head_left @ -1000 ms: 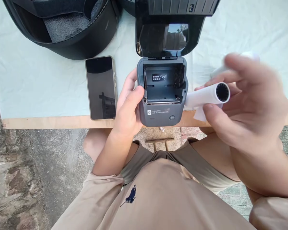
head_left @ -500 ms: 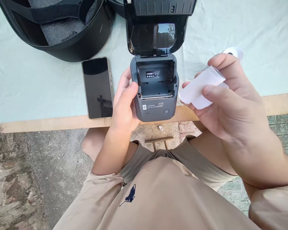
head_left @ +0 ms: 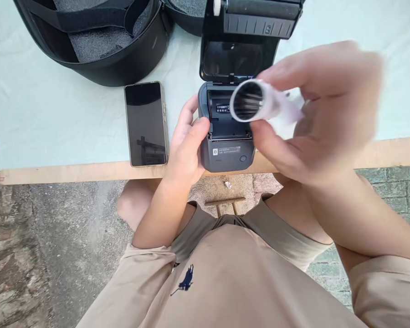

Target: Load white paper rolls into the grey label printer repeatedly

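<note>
My left hand [head_left: 187,146] grips the left side of a dark grey label printer [head_left: 228,152] at the table's front edge. The printer's black lid [head_left: 239,54] is flipped up at the back, so its paper bay lies exposed. Above the right part of the bay, my right hand [head_left: 328,114] pinches a small white paper roll [head_left: 273,107]. One round end of the roll, with a dark hollow core, faces the camera. A loose flap of paper trails from it toward my palm. The right hand is blurred by motion, and it hides part of the bay.
A smartphone [head_left: 146,127] with a dark screen lies left of the printer. Behind it stands an open black zip case [head_left: 123,64] with grey foam inside. A pale cloth [head_left: 54,118] covers the table, whose wooden front edge [head_left: 71,175] runs before my knees.
My right hand has moved left and turned the paper roll so its hollow end shows, bringing it over the printer. The printer, phone and case appear slightly farther right in view.
</note>
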### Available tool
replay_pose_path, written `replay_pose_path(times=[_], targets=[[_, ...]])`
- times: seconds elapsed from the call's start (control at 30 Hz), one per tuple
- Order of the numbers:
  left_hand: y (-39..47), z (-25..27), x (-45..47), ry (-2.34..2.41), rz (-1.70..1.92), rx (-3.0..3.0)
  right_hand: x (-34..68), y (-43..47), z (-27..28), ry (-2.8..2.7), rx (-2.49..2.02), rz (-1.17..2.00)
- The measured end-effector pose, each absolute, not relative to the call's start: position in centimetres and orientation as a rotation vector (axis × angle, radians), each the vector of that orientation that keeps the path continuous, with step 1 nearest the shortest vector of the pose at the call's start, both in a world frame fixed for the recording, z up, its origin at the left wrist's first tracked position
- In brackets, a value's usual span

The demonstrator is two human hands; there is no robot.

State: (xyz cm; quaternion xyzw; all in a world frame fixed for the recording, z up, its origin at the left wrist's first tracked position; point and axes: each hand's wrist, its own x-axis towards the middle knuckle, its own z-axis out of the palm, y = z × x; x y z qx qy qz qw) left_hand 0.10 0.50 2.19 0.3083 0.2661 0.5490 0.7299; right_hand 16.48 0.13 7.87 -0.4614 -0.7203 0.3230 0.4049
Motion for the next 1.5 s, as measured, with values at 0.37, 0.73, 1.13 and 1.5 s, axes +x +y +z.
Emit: replay_pose_path(times=[0.37, 0.73, 1.13, 1.5], targets=[[0.3, 2.3, 0.0, 0.67, 1.16, 0.764, 15.7, 1.1, 6.7, -2.23, -1.299, -0.156], [0.2, 3.0, 0.3, 0.704, 1.158, 0.697, 15.9, 1.5, 6.5, -2.218, -1.274, -0.116], [0.7, 1.8, -0.4, 0.713, 1.117, 0.868, 15.9, 0.1, 5.2, -2.198, -0.862, 0.227], [0.3, 2.4, 0.5, 0.74, 1.2, 0.856, 16.2, -1.0, 4.6, -1.76, -1.2, 0.905]])
